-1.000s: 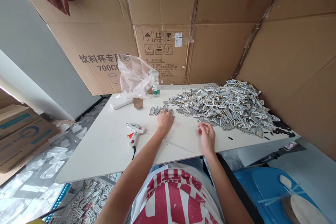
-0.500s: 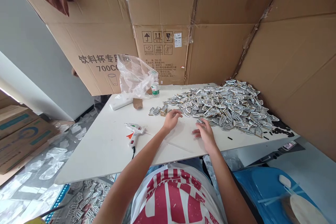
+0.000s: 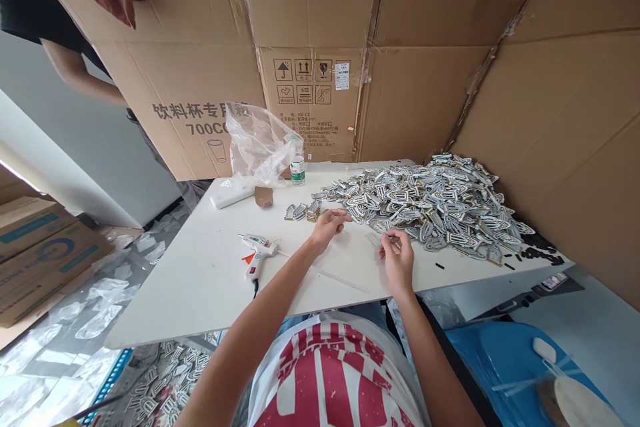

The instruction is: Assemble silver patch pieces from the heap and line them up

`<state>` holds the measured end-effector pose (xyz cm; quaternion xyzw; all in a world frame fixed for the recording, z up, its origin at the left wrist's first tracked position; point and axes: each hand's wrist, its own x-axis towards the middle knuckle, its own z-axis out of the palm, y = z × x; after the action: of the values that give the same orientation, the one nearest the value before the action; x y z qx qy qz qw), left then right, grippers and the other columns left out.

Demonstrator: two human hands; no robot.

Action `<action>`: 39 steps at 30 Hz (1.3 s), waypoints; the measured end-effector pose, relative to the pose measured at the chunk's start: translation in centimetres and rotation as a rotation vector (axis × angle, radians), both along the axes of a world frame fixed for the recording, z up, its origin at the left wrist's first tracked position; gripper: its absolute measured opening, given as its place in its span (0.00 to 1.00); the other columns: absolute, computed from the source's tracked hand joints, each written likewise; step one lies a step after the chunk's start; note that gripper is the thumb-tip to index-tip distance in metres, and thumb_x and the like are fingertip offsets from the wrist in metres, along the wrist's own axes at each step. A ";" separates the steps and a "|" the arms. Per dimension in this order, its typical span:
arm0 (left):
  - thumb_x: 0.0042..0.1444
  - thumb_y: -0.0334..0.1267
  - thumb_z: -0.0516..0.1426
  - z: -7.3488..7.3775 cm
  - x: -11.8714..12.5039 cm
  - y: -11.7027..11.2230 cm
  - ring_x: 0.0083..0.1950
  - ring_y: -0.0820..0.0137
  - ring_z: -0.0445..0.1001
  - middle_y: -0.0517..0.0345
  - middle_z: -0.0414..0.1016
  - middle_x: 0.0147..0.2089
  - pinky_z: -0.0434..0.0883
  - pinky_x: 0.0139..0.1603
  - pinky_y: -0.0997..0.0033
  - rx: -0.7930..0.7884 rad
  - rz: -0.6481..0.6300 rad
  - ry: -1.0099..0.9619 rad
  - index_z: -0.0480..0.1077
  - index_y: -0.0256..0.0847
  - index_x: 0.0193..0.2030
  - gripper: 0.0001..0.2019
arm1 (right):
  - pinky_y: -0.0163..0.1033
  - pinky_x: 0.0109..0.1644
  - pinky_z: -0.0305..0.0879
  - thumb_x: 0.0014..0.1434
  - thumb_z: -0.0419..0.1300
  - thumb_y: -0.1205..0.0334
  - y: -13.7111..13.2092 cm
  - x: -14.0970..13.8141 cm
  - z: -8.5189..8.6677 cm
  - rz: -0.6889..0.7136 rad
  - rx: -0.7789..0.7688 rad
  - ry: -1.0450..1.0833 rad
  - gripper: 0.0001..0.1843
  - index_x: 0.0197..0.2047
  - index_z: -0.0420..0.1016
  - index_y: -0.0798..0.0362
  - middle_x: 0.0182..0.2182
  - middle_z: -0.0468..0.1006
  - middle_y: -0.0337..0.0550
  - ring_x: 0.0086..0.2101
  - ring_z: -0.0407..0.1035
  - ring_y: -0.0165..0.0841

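My left hand (image 3: 326, 228) is over the middle of the white table (image 3: 200, 280), at the near left edge of a large heap of flat grey-and-white arched pieces (image 3: 415, 197). Its fingers are curled together; whatever lies between them is too small to tell. To its right, my right hand (image 3: 399, 257) has thumb and fingertips pinched together in front of the heap. A faint pale shape shows by those fingertips, too unclear to name. Just left of my left hand stands a small stack of the pieces (image 3: 313, 211), with a few loose ones (image 3: 296, 212) beside it. A clear stick (image 3: 345, 280) lies near the front edge.
A white glue gun (image 3: 258, 255) with an orange trigger lies on the left, its cord over the front edge. Behind are a brown cardboard scrap (image 3: 263, 197), a plastic bag (image 3: 260, 147) and a bottle (image 3: 297, 170). Cardboard walls the back. Another person's arm (image 3: 83, 77) shows far left.
My right hand's fingers have closed from spread to a pinch. My left hand has hardly moved. Another person has come into view at the upper left.
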<state>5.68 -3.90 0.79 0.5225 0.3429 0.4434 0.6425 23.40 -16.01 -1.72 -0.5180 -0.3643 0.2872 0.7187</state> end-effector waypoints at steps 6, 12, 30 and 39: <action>0.48 0.52 0.74 0.4 0.1 -0.6 0.35 0.75 0.71 0.46 0.86 0.49 0.65 0.38 0.70 0.008 -0.107 -0.033 0.73 0.40 0.49 0.28 | 0.38 0.30 0.64 0.62 0.69 0.37 -0.2 -0.3 0.3 0.148 -0.035 -0.098 0.23 0.44 0.72 0.46 0.30 0.73 0.35 0.27 0.69 0.33; 0.45 0.56 0.76 -0.1 0.0 -0.5 0.37 0.73 0.75 0.46 0.86 0.49 0.68 0.41 0.69 -0.005 -0.106 0.008 0.73 0.39 0.47 0.31 | 0.39 0.31 0.64 0.63 0.68 0.38 -0.3 -0.4 0.5 0.192 -0.033 -0.143 0.20 0.43 0.74 0.45 0.30 0.75 0.36 0.27 0.70 0.35; 0.43 0.48 0.77 -0.7 -0.1 0.0 0.32 0.75 0.73 0.56 0.81 0.35 0.67 0.35 0.72 -0.039 -0.068 0.112 0.81 0.37 0.36 0.20 | 0.42 0.34 0.70 0.64 0.68 0.40 -0.2 -0.2 0.0 0.230 -0.050 -0.167 0.25 0.57 0.77 0.45 0.36 0.75 0.39 0.30 0.73 0.37; 0.49 0.46 0.75 -0.6 -0.2 -0.3 0.38 0.70 0.78 0.54 0.84 0.36 0.72 0.42 0.69 0.003 -0.098 0.158 0.82 0.38 0.49 0.23 | 0.42 0.34 0.71 0.66 0.64 0.38 0.1 0.0 -0.6 0.236 -0.067 -0.227 0.26 0.58 0.75 0.46 0.38 0.76 0.41 0.30 0.73 0.38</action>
<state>5.49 -4.18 0.16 0.5727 0.3660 0.3695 0.6336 23.38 -15.95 -2.29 -0.5243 -0.4917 0.3213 0.6165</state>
